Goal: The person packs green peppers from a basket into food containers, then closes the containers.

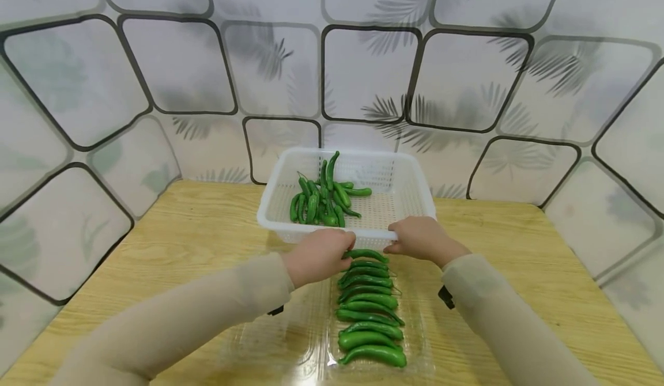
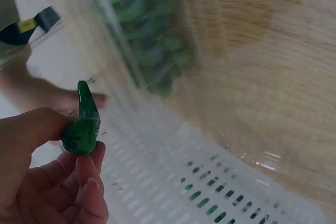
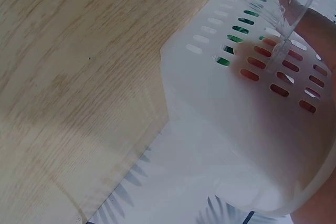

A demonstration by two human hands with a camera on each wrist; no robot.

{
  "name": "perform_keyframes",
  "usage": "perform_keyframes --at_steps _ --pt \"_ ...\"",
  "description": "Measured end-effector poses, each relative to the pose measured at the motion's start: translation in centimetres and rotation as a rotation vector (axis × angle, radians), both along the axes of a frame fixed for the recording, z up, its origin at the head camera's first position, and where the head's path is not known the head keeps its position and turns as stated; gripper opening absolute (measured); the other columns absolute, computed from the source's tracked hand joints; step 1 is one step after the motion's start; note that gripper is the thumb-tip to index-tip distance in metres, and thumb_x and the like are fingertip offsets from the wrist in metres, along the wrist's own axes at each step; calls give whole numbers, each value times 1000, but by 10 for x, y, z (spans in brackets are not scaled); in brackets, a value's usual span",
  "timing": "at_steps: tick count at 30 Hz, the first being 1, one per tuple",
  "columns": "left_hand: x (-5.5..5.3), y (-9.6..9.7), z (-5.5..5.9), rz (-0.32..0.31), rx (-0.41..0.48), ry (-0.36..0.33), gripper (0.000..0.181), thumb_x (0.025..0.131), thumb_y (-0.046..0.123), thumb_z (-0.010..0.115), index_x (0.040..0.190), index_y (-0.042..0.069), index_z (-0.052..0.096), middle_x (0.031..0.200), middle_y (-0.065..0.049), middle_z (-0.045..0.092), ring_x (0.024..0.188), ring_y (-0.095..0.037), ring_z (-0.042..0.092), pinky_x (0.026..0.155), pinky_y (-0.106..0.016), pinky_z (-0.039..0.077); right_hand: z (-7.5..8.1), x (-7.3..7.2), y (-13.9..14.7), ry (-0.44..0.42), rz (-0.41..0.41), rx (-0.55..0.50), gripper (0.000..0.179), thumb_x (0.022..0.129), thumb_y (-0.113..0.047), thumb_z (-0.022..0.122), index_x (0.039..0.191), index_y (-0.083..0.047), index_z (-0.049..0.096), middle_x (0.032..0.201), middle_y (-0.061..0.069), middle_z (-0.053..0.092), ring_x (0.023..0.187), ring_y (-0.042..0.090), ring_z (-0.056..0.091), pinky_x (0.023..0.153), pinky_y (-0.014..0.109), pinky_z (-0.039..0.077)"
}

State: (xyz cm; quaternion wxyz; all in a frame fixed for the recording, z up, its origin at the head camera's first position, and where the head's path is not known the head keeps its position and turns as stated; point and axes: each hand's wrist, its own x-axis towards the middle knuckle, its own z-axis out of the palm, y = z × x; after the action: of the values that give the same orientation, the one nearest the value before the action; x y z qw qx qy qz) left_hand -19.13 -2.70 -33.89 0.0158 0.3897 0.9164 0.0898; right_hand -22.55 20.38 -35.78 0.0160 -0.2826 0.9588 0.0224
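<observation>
My left hand (image 1: 320,254) pinches a green pepper (image 2: 83,134) between thumb and fingers, just in front of the white plastic basket (image 1: 306,231). In the head view that pepper lies crosswise over the far end of a clear plastic container (image 1: 420,340). A row of several green peppers (image 1: 369,327) lies side by side in the container's right half. My right hand (image 1: 421,239) grips the basket's front rim towards its right side. In the right wrist view its fingers (image 3: 257,61) show through the slotted basket wall. Inside the basket, a loose pile of green peppers (image 1: 313,204) sits on the left.
Basket and container stand on a wood-grain table (image 1: 171,248). The container's clear, flat left half (image 1: 280,340) lies beside the row of peppers. A patterned curtain (image 1: 280,69) rises behind the table and along both sides.
</observation>
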Motion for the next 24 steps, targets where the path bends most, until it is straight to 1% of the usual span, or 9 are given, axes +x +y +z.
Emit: perform_keyframes --at_steps 2,5,8,10,12,16,20,24 --pt "0 5 -6 -20 -44 52 13 87 19 67 88 11 57 69 4 52 55 -7 47 52 -24 41 0 0 1 9 3 -1 32 80 -44 70 70 -20 51 58 -8 49 49 10 45 44 29 37" --pt "0 11 -16 -50 -114 180 9 89 18 64 89 11 58 66 3 51 52 -7 46 47 -22 39 0 0 3 7 0 -5 31 80 -44 70 71 -20 53 59 -8 50 49 10 45 44 29 37" --pt "2 16 -25 -78 -193 325 6 90 17 61 90 12 61 68 2 56 53 -8 51 44 -22 41 -2 -2 3 4 8 -9 29 80 -43 70 72 -19 55 61 -7 52 50 10 46 45 30 38" --pt "2 19 -29 -89 -242 389 5 90 17 61 91 12 63 71 1 60 56 -10 55 45 -23 44 -2 -1 3 2 12 -14 28 80 -43 71 73 -19 56 62 -8 53 51 10 48 45 30 39" --pt "2 21 -31 -91 -287 407 7 91 17 61 95 13 64 75 1 63 61 -11 59 48 -24 47 -2 -1 2 9 18 -18 28 80 -42 71 73 -19 57 63 -7 55 51 10 48 46 30 40" --pt "1 22 -35 -88 -333 384 6 91 15 61 97 13 63 80 0 64 66 -12 60 53 -25 49 -3 0 1 18 24 -19 27 80 -41 71 73 -18 57 63 -6 55 52 11 49 46 31 40" --pt "-1 22 -38 -91 -338 388 5 91 14 61 96 13 64 80 1 65 67 -11 61 55 -25 49 -3 0 1 26 21 -10 28 80 -41 71 72 -18 56 62 -6 54 51 11 48 45 31 40" --pt "-3 23 -39 -84 -342 385 5 92 14 61 95 14 65 80 1 66 66 -10 61 53 -24 49 -3 -1 1 25 15 -6 29 80 -42 71 71 -19 55 60 -7 53 50 11 46 45 30 39"
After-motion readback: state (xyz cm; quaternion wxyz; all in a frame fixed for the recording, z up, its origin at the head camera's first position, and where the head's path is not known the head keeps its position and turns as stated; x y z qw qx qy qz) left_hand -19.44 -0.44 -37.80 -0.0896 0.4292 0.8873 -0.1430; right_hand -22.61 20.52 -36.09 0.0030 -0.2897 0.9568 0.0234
